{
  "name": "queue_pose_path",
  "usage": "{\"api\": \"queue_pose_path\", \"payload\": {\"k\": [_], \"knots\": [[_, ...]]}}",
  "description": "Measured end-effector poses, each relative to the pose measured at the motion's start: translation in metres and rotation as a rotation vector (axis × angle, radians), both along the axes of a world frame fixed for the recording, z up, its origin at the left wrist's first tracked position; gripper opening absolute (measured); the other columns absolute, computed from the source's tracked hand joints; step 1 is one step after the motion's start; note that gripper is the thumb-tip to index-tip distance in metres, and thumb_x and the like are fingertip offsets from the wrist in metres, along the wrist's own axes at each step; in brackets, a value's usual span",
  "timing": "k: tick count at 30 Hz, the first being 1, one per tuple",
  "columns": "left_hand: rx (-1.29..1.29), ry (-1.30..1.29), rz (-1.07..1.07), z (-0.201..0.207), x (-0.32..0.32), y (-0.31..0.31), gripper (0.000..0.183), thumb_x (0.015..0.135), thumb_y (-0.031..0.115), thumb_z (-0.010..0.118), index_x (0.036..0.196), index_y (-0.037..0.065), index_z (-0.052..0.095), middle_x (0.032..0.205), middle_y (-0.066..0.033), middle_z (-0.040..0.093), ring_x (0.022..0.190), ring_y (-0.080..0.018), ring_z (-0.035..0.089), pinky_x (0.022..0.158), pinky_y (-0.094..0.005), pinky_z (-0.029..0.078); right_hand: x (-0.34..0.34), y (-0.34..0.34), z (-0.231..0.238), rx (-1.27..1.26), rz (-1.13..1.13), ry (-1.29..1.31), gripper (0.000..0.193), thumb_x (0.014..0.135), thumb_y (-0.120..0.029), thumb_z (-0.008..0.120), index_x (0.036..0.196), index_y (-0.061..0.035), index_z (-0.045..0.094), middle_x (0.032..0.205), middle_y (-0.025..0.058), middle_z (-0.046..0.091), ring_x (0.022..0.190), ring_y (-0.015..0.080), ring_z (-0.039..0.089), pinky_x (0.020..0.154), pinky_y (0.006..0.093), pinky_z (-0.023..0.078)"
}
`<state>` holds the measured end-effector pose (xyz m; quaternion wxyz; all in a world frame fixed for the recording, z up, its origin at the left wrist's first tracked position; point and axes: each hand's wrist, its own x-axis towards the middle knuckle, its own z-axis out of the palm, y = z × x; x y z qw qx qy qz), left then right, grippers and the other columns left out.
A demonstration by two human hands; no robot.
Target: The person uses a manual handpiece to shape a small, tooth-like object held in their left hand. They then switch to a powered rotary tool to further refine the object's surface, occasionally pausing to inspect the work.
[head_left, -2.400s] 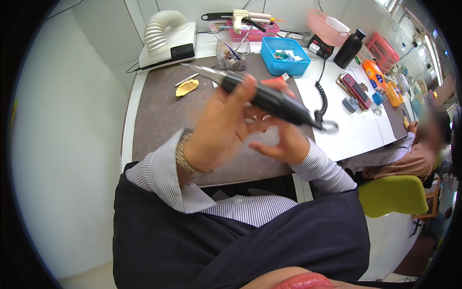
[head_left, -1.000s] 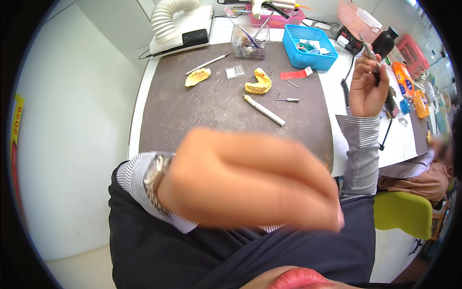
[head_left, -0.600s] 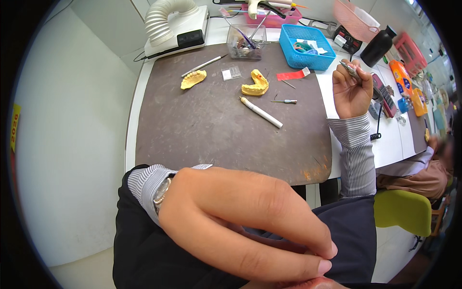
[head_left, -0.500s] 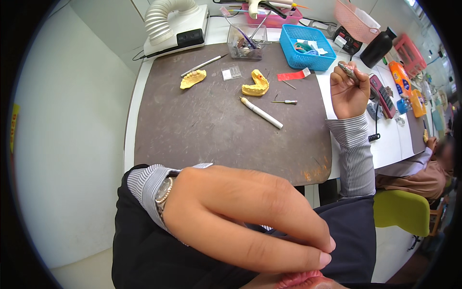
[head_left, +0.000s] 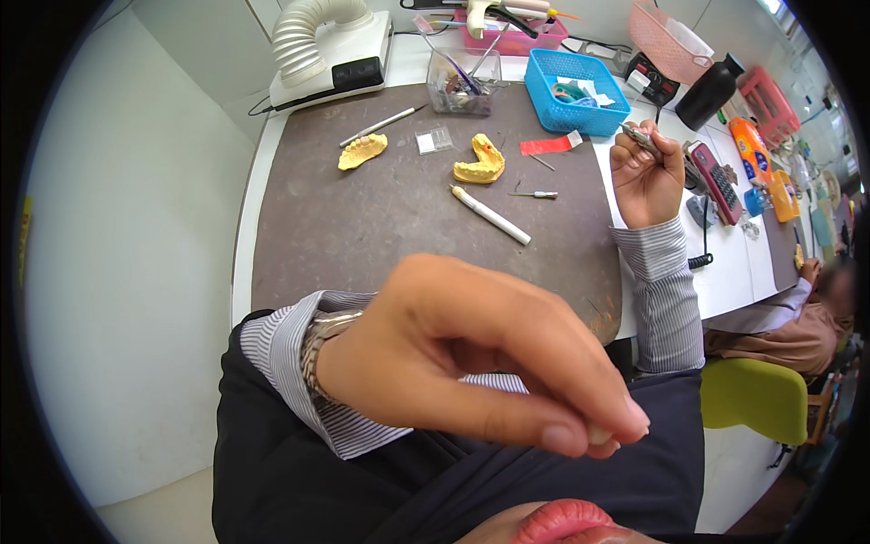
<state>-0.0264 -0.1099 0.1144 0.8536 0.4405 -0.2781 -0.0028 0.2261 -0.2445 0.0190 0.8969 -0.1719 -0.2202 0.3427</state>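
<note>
My left hand is raised close in the foreground, thumb and fingertips pinched on a small pale piece that is mostly hidden. At the right edge of the brown work mat, my right hand grips a silver metal handpiece, its tip pointing up and left. On the mat lie two yellow dental casts: a curved tooth strip and a horseshoe-shaped one with a red spot. A white pen-like tool lies in front of the second cast. Beside it is a small metal bur.
A clear tool bin and a blue basket stand at the back. A white hose unit is at back left. On the right are a black bottle, a phone and a coiled cord. A person sits far right.
My left hand has moved away from me, up toward the mat, fingertips still pinched; the pale piece now shows. My right hand, holding the handpiece, has shifted slightly left.
</note>
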Motion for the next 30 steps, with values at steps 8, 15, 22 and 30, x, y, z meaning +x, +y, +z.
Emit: {"api": "queue_pose_path", "payload": {"k": [8, 15, 22, 30], "knots": [[-0.227, 0.269, -0.257, -0.007, -0.005, -0.008, 0.023, 0.075, -0.013, 0.059, 0.097, -0.014, 0.055, 0.097, -0.0314, 0.059, 0.097, -0.0399, 0.059, 0.085, -0.0446, 0.048, -0.002, -0.001, -0.001, -0.021, 0.003, 0.015, 0.007, 0.082, -0.009, 0.052, 0.082, -0.0054, 0.046, 0.078, 0.0052, 0.048, 0.063, 0.0106, 0.043, 0.06, 0.0242, 0.038], [-0.16, 0.227, -0.29, -0.007, -0.002, -0.003, 0.024, 0.073, -0.015, 0.06, 0.097, -0.014, 0.056, 0.096, -0.032, 0.059, 0.096, -0.0407, 0.059, 0.084, -0.0443, 0.049, 0.002, -0.001, -0.005, -0.01, 0.017, 0.017, 0.01, 0.082, -0.01, 0.052, 0.088, -0.0034, 0.047, 0.087, 0.0083, 0.051, 0.069, 0.011, 0.048, 0.061, 0.0238, 0.042], [-0.093, 0.171, -0.288, -0.011, -0.005, -0.002, 0.023, 0.081, -0.004, 0.059, 0.104, -0.004, 0.056, 0.103, -0.0152, 0.062, 0.1, -0.02, 0.059, 0.087, -0.0292, 0.046, -0.01, 0.001, 0.003, -0.042, -0.099, 0.035, 0.024, 0.086, -0.013, 0.052, 0.103, 0.0032, 0.05, 0.105, 0.015, 0.051, 0.08, 0.0149, 0.053, 0.071, 0.0247, 0.049], [-0.105, 0.166, -0.282, -0.011, -0.005, -0.004, 0.024, 0.078, -0.008, 0.06, 0.102, -0.008, 0.056, 0.1, -0.0212, 0.061, 0.097, -0.0267, 0.059, 0.086, -0.034, 0.047, -0.007, -0.001, 0.0, -0.03, -0.121, -0.112, 0.007, 0.085, -0.008, 0.055, 0.087, -0.002, 0.051, 0.08, 0.0047, 0.051, 0.067, 0.0099, 0.046, 0.062, 0.0223, 0.04]]}}
